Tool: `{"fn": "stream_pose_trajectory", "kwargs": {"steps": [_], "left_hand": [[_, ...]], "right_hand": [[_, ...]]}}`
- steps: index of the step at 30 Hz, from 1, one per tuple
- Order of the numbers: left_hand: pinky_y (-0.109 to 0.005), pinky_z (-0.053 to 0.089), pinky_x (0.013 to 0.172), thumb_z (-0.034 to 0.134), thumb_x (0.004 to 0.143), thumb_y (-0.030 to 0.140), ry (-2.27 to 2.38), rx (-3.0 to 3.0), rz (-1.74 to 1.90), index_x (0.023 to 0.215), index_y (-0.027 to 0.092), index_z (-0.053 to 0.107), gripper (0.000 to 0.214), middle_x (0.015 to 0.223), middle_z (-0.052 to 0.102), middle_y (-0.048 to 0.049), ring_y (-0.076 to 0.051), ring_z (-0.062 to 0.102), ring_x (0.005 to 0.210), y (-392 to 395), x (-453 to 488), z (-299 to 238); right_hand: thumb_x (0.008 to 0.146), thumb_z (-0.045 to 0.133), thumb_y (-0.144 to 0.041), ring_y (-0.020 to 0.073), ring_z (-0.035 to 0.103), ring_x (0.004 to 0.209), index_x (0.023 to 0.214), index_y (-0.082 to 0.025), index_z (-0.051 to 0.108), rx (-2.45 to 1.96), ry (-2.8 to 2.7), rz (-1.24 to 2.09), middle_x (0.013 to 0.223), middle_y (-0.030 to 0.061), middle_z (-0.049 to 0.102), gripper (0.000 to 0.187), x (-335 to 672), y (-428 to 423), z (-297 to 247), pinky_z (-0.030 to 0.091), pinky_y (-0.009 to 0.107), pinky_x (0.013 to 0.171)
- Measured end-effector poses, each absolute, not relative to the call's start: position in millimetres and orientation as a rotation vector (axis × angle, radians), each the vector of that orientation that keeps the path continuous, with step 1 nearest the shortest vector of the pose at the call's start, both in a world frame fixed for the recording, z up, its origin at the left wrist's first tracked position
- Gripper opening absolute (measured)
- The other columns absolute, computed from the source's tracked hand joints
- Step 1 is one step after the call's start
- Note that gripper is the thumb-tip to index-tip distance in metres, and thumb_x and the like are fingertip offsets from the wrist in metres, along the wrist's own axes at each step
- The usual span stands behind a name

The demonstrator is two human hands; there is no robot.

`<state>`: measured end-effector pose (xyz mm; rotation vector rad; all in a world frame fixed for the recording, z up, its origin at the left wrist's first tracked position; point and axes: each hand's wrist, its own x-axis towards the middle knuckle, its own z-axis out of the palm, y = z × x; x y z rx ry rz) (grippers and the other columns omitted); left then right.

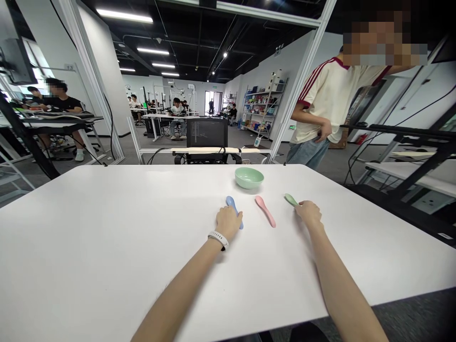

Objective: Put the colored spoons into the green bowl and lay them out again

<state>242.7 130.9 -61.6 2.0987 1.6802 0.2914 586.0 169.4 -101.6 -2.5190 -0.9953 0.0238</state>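
Three plastic spoons lie in a row on the white table (pixel 107 247). My left hand (pixel 228 221), with a white band at its wrist, is closed over the handle of the blue spoon (pixel 231 204). My right hand (pixel 308 213) is closed on the handle of the green spoon (pixel 290 199). Between the two hands lies the pink spoon (pixel 265 211), untouched. A pale green bowl (pixel 249 177) stands just beyond the spoons, apart from both hands. Both spoons still rest on the table top.
A person in a white shirt with red stripes (pixel 329 102) stands past the table's far right corner. A black monitor (pixel 207 133) and a desk sit behind the far edge. Black stands (pixel 409 156) line the right side. Other people sit at desks farther back.
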Motion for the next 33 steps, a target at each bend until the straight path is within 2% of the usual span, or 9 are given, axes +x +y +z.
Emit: {"fn": "stream_pose_trajectory", "kwargs": {"steps": [3,8,11,16,20,25,27,29,33], "left_hand": [[-0.042,0.052,0.117,0.048,0.115,0.048,1.675,2.093,0.305,0.125,0.019,0.069,0.037,0.144,0.081,-0.0263,-0.035,0.072,0.148,132,242,-64],[-0.042,0.053,0.118,0.047,0.115,0.046,1.682,2.091,0.333,0.125,0.019,0.069,0.036,0.142,0.082,-0.0256,-0.035,0.072,0.147,132,243,-67],[-0.043,0.054,0.116,0.047,0.114,0.045,1.687,2.092,0.34,0.126,0.018,0.07,0.037,0.142,0.083,-0.0262,-0.035,0.073,0.145,132,244,-68],[-0.044,0.053,0.119,0.047,0.114,0.045,1.683,2.097,0.348,0.128,0.016,0.071,0.039,0.145,0.082,-0.0269,-0.035,0.072,0.147,133,244,-68],[-0.042,0.053,0.118,0.05,0.114,0.045,1.686,2.091,0.364,0.126,0.015,0.071,0.039,0.144,0.082,-0.0274,-0.035,0.072,0.147,133,246,-71],[-0.04,0.057,0.107,0.044,0.117,0.055,1.691,2.093,0.457,0.118,0.02,0.073,0.046,0.128,0.086,-0.0211,-0.032,0.078,0.13,138,238,-72],[-0.041,0.058,0.107,0.039,0.118,0.058,1.698,2.118,0.527,0.116,0.021,0.073,0.05,0.126,0.085,-0.0195,-0.032,0.077,0.127,143,222,-69],[-0.042,0.056,0.113,0.039,0.118,0.055,1.717,2.157,0.604,0.116,0.022,0.072,0.046,0.13,0.082,-0.019,-0.031,0.074,0.13,152,195,-63],[-0.051,0.05,0.126,0.043,0.116,0.043,1.792,2.233,0.706,0.113,0.024,0.069,0.033,0.133,0.077,-0.0175,-0.032,0.066,0.135,173,99,-58]], "right_hand": [[0.094,0.069,-0.033,0.0428,0.081,0.118,0.111,-0.016,0.088,-2.508,-1.011,0.004,0.112,0.0275,0.085,0.032,585,168,-102,0.065,0.054,0.101],[0.094,0.071,-0.045,0.0432,0.081,0.113,0.112,-0.018,0.088,-2.478,-1.037,-0.048,0.105,0.0256,0.084,0.037,584,167,-101,0.066,0.056,0.099],[0.095,0.07,-0.046,0.0441,0.081,0.113,0.111,-0.017,0.088,-2.474,-1.043,-0.055,0.106,0.0268,0.084,0.038,584,168,-102,0.066,0.058,0.099],[0.096,0.069,-0.038,0.0463,0.079,0.127,0.124,-0.013,0.087,-2.507,-1.037,-0.026,0.123,0.0305,0.083,0.041,586,169,-105,0.064,0.059,0.106],[0.098,0.067,-0.028,0.0488,0.072,0.142,0.137,-0.006,0.082,-2.541,-1.025,-0.015,0.143,0.0367,0.077,0.048,584,170,-106,0.06,0.059,0.114],[0.107,0.062,-0.035,0.051,0.063,0.153,0.154,-0.002,0.072,-2.485,-1.044,-0.103,0.157,0.0404,0.066,0.059,575,169,-108,0.052,0.063,0.123],[0.108,0.058,-0.039,0.0511,0.061,0.153,0.157,-0.001,0.07,-2.403,-1.095,-0.136,0.158,0.0397,0.064,0.063,571,170,-108,0.049,0.064,0.124],[0.108,0.055,-0.037,0.0494,0.061,0.151,0.157,-0.003,0.069,-2.265,-1.217,-0.152,0.158,0.0363,0.066,0.062,567,172,-107,0.049,0.064,0.125],[0.105,0.048,-0.028,0.0399,0.063,0.151,0.151,-0.011,0.073,-1.959,-1.523,-0.101,0.154,0.0268,0.073,0.055,562,182,-109,0.048,0.058,0.131]]}}
